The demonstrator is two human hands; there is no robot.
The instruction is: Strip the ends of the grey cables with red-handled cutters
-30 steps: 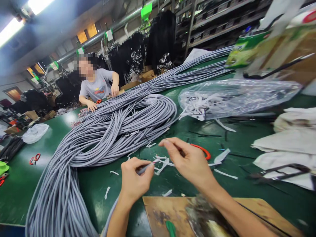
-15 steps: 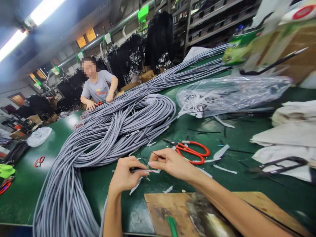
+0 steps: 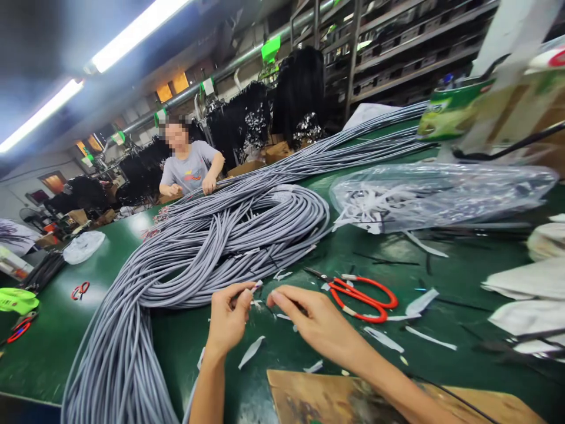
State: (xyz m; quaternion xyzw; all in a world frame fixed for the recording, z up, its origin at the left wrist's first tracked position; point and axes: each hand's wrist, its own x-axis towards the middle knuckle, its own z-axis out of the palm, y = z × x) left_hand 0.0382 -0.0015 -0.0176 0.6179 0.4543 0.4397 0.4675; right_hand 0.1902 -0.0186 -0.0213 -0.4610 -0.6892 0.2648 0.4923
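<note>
My left hand [image 3: 229, 315] is closed in a pinch around the end of a grey cable [image 3: 191, 399]. A pale tip pokes out past the thumb and forefinger; the rest of the held part is hidden by my fingers. Just to the right, apart from it, my right hand [image 3: 304, 315] has thumb and forefinger pressed together. Whatever they hold, if anything, does not show. Behind both hands lies a large coiled bundle of grey cables [image 3: 216, 235]. Red-handled scissors [image 3: 362, 294] rest on the green table beyond my right hand.
White scraps [image 3: 251, 351] and black strips are strewn over the green table [image 3: 176, 335]. A clear plastic bag [image 3: 441, 197] lies behind the scissors, white cloth [image 3: 521, 282] at right. A stained board [image 3: 304, 396] is at the front edge. A co-worker [image 3: 189, 162] sits across the table.
My hands have moved slightly apart, and the left one has turned, tipping the cable end upward. The dark strip at my right fingertips no longer shows. Across the table, the co-worker's hand has lifted.
</note>
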